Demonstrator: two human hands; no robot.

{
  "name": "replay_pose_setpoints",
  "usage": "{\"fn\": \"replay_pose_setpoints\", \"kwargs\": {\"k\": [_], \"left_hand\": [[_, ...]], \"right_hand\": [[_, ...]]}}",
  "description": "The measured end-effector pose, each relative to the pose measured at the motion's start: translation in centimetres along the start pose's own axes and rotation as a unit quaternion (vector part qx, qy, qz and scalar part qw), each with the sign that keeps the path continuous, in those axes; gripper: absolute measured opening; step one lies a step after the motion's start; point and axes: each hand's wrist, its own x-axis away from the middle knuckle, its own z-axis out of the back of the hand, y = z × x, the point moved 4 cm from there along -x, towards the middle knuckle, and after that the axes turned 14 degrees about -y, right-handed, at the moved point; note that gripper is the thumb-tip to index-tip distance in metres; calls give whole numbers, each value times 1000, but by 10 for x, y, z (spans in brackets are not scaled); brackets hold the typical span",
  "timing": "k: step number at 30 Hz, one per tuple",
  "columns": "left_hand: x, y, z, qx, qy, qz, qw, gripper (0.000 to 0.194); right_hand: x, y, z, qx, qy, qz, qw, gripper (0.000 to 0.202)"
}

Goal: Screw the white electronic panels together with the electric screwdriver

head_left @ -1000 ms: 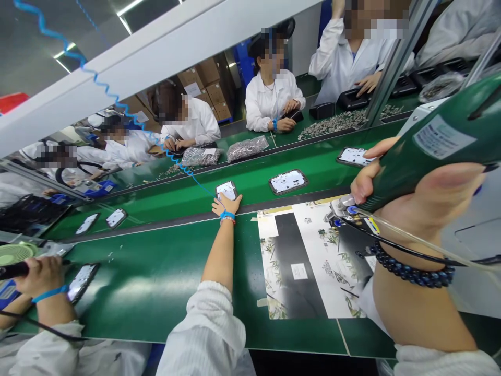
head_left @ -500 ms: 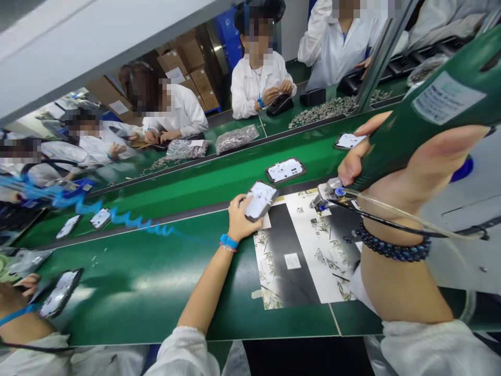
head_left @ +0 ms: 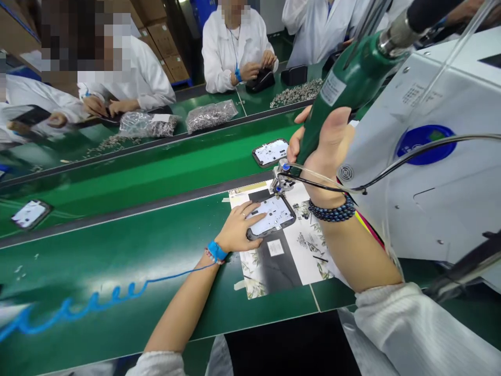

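A dark rectangular casing with a white circuit board in it lies on the patterned paper mat. My left hand grips its left end, fingers over the board and thumb along the near edge. In my right hand is a green power screwdriver, held tilted with its metal nose down at the far right corner of the casing. Whether the tip touches a screw there is hidden. A thin clear tube and a black cable run from the nose to the right.
A green conveyor belt crosses beyond the bench, carrying similar casings. At right stands a white machine. Across the belt, people in white coats work near bags of small metal parts. A blue coiled cord trails from my left wrist.
My left hand has brought the casing from the belt's edge down onto the mat. The screwdriver's nose has come to the casing's corner. My view has shifted to the right.
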Motion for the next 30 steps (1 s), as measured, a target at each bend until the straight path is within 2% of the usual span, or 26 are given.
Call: {"fn": "replay_pose_setpoints", "kwargs": {"k": [5, 19, 27, 30], "left_hand": [[0, 2, 0, -1, 1, -3, 1000, 74], [-2, 4, -1, -1, -4, 3, 1000, 74], [-2, 3, -2, 9, -9, 13, 1000, 73], [-2, 0, -2, 11, 4, 13, 1000, 72]], "right_hand": [[1, 4, -4, 8, 15, -7, 1000, 68], [3, 4, -3, -4, -5, 18, 1000, 60], [2, 23, -7, -2, -4, -16, 1000, 72], [3, 20, -9, -21, -2, -8, 1000, 70]]}}
